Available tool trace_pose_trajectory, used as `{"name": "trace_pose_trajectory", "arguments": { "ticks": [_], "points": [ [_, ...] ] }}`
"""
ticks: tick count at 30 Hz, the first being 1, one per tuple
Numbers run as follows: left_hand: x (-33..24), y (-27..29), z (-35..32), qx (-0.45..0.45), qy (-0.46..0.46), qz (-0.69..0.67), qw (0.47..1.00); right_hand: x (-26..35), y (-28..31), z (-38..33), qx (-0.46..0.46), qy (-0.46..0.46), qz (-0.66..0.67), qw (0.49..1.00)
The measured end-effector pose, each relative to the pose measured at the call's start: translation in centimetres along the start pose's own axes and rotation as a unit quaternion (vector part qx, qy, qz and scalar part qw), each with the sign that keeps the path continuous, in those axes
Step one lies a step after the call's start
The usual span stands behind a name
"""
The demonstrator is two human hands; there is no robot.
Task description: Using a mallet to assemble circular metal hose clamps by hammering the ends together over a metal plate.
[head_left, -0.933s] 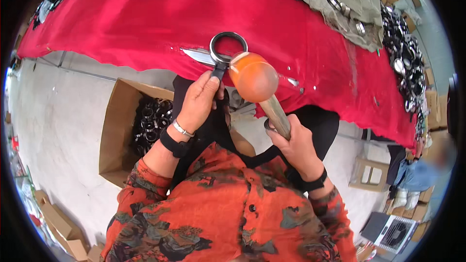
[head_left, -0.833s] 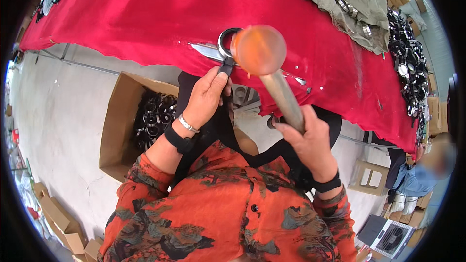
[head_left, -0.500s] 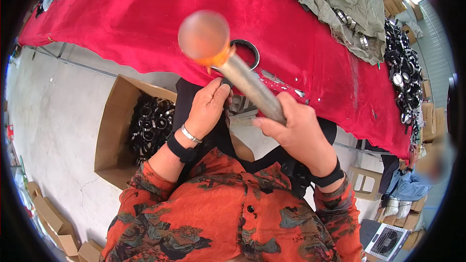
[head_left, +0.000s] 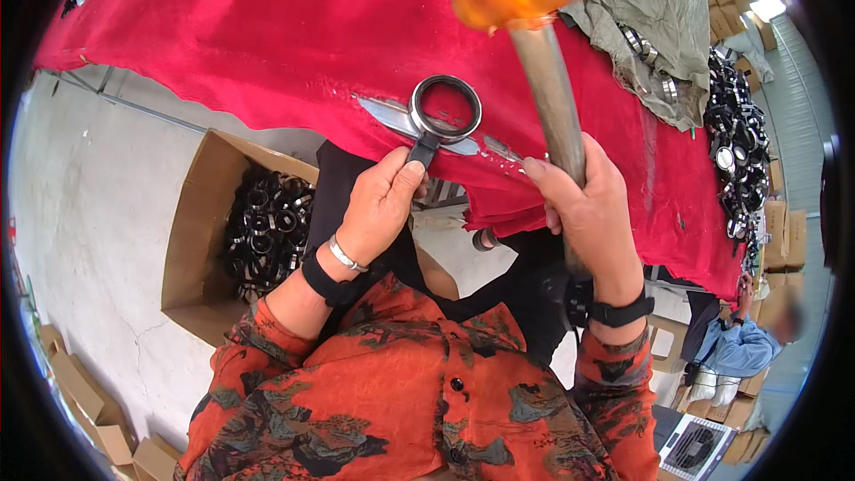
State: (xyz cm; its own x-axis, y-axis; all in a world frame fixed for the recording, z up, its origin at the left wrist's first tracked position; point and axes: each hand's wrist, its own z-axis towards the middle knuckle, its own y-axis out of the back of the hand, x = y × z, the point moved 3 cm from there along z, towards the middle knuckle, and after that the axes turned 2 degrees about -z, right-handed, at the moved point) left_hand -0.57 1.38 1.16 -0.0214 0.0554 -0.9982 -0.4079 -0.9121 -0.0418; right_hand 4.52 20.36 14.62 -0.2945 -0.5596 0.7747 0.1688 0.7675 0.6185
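My left hand (head_left: 383,200) pinches the black tab of a silver-and-black metal ring (head_left: 452,135) between thumb and fingers. The ring lies at the front edge of a red cloth-covered table, over a bare grey patch (head_left: 385,112) where the cloth is torn. My right hand (head_left: 595,214) is wrapped round the metal handle of a mallet (head_left: 550,93). Its orange head is raised above and to the right of the ring, apart from it and blurred at its far end.
Left of my legs stands an open cardboard box (head_left: 191,232) holding many black-and-silver rings. A grey-green cloth (head_left: 655,0) covers more rings at the table's far right, beside another heap (head_left: 737,151). A person in blue (head_left: 735,347) is at the right.
The mallet has swung up and to the right, away from in front of the ring. My left hand still holds the tab, and the ring now shows whole.
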Motion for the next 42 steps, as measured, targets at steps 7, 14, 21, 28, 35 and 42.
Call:
{"name": "trace_pose_trajectory", "arguments": {
  "ticks": [7, 14, 21, 28, 35, 42],
  "points": [
    [0.3, 0.1, 0.6, 0.019, -0.005, -0.002, 1.000, -2.3, 0.2, 2.3, 0.058, 0.001, -0.104, 0.993],
    [0.0, -0.2, 0.5, 0.032, 0.008, -0.006, 0.999, -4.7, -0.1, -0.9, -0.005, -0.006, 0.022, 1.000],
    [0.3, 0.2, 0.0, 0.009, 0.029, 0.012, 0.999, -1.8, 0.5, -1.3, 0.070, -0.022, 0.091, 0.993],
    [0.2, -0.1, 0.8, 0.016, 0.017, 0.015, 1.000, -0.2, -1.6, 1.5, 0.060, 0.121, -0.156, 0.979],
    [-0.1, -0.3, 0.5, 0.008, -0.022, 0.012, 1.000, 0.0, -1.5, -0.2, 0.032, 0.133, -0.075, 0.988],
    [0.3, -0.1, 0.3, -0.012, -0.004, 0.010, 1.000, -1.0, -0.1, -3.6, 0.053, 0.154, -0.124, 0.979]
  ]
}}
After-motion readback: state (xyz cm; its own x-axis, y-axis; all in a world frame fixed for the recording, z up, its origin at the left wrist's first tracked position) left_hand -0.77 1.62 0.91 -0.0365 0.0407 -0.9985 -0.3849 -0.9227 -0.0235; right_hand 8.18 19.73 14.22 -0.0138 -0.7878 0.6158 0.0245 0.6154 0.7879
